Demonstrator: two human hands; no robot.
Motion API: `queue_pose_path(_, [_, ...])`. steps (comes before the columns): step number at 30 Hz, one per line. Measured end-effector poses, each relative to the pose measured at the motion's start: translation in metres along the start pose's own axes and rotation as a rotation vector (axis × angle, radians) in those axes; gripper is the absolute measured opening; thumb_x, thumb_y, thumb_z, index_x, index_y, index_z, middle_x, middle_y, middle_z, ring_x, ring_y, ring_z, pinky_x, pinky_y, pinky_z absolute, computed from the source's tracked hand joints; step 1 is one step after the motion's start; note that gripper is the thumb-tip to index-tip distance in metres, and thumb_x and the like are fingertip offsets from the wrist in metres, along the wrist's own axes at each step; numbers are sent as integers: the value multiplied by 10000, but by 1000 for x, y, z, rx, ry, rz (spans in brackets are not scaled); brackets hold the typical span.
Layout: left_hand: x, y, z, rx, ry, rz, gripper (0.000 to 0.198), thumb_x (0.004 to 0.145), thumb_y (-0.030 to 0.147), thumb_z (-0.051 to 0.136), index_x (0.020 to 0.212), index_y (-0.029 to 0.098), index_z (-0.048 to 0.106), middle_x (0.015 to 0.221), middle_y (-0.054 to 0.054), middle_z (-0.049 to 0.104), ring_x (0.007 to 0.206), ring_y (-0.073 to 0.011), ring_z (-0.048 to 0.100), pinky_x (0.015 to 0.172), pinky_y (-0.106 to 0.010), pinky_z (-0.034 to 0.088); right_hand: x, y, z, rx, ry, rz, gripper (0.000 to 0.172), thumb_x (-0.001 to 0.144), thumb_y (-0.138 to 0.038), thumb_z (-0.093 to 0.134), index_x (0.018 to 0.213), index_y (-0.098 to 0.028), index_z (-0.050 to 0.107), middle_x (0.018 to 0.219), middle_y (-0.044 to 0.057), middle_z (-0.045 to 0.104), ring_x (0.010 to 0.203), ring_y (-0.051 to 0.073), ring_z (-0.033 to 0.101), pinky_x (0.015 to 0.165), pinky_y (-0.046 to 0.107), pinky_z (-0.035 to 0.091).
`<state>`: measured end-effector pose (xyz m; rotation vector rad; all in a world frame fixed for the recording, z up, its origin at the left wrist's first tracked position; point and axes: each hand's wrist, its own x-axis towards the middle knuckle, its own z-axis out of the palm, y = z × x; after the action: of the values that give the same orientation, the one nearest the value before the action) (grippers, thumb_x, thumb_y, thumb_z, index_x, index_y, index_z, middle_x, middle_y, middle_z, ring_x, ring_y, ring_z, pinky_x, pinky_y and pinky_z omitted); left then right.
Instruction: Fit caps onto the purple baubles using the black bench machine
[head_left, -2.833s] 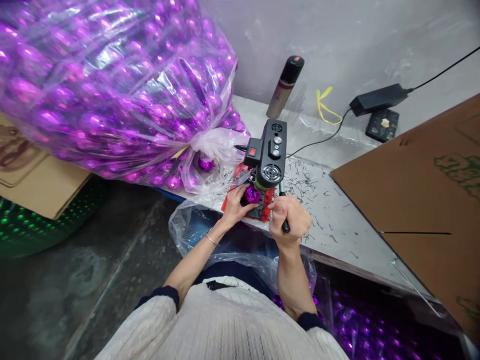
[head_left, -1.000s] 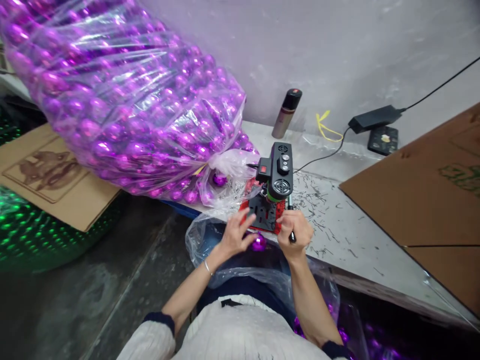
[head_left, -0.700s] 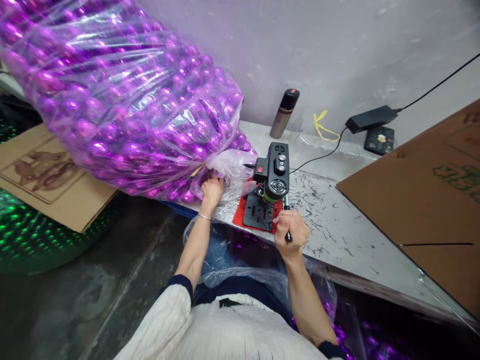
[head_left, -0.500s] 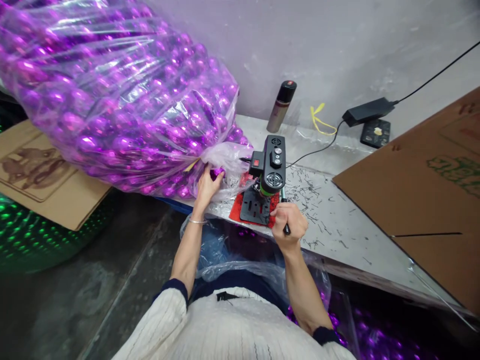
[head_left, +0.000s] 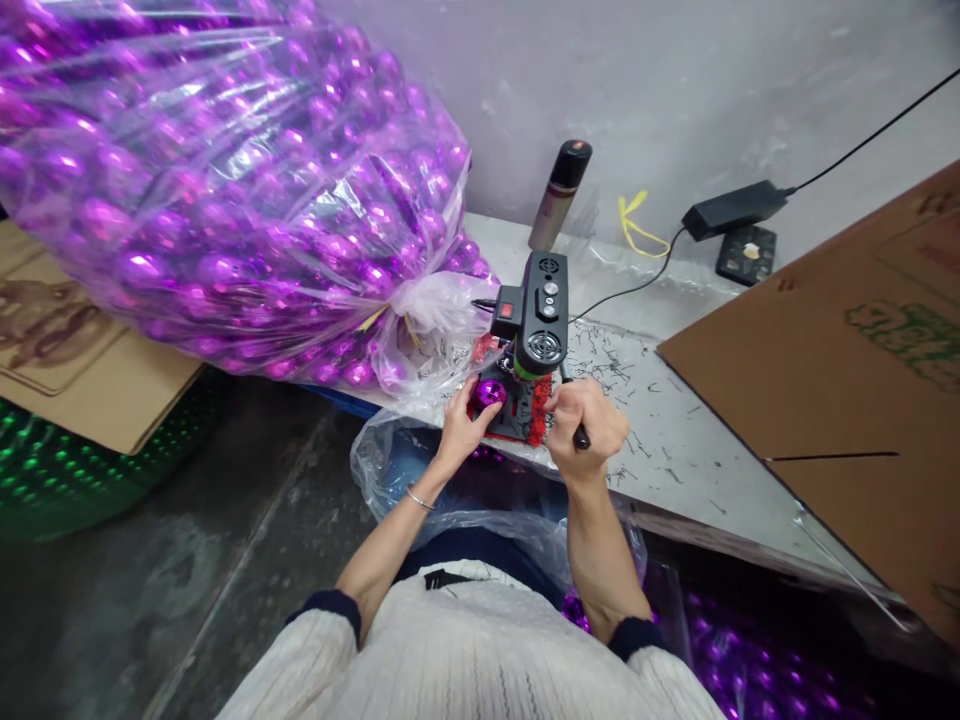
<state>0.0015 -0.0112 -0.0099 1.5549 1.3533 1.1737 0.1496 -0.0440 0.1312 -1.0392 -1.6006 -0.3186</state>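
Between the thumb and fingers of my left hand (head_left: 462, 428) is a shiny purple ball (head_left: 491, 394). The ball is over the dark slotted base plate (head_left: 504, 424) of a small black bench drill press (head_left: 546, 315), just left of its chuck. My right hand (head_left: 586, 428) is closed around the machine's black-tipped lever (head_left: 581, 437). Under the base lies a red mat (head_left: 539, 412), strewn with dark shavings. The tool tip is mostly hidden behind the machine's head.
A tied clear bag of purple balls (head_left: 285, 210) fills the upper left. Behind the machine stand a spray can (head_left: 559, 195) and a power adapter (head_left: 735, 209). Cardboard (head_left: 847, 380) leans at right. Dark shavings (head_left: 607, 370) litter the white table (head_left: 690, 470). Purple balls (head_left: 765, 660) lie below.
My left hand has moved right with the purple ball, from beside the bag's knot to the drill press base. My right hand stays on the lever. The view has shifted slightly.
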Motion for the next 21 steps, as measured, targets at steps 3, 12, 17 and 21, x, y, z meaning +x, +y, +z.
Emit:
queue_pose_path(3, [11,-4,3,138,-6,61,618,843,503,788,1355,199,624,1271,-152,716,1217,-323,665,1085,-529,493,-1,-1,-1,-6,-2,-31,234,973,-124,480,774,-226,547,611,-24,609,569,116,581,574,262,412])
queue_pose_path(12, [15,7,12,241,-119,221,598,842,432,797,1367,224,603,1327,-142,645,1275,-329,602,1099,-529,456,-9,1,-1,-31,-22,-64,205,991,-146,467,815,-217,544,658,1,617,603,127,595,583,258,438])
queue_pose_path(17, [11,1,22,255,-78,246,615,853,435,787,1387,210,581,1347,-153,635,1274,-321,611,1091,-507,481,-10,0,-2,-31,-35,-63,208,997,-157,460,820,-221,548,656,-6,615,610,126,604,591,256,455])
queue_pose_path(21, [13,-3,23,226,-99,309,600,883,447,759,1397,206,567,1362,-154,666,1275,-309,638,1080,-488,507,-15,-1,-2,-20,-42,-39,217,1000,-162,455,815,-219,553,663,-2,625,616,125,609,602,259,463])
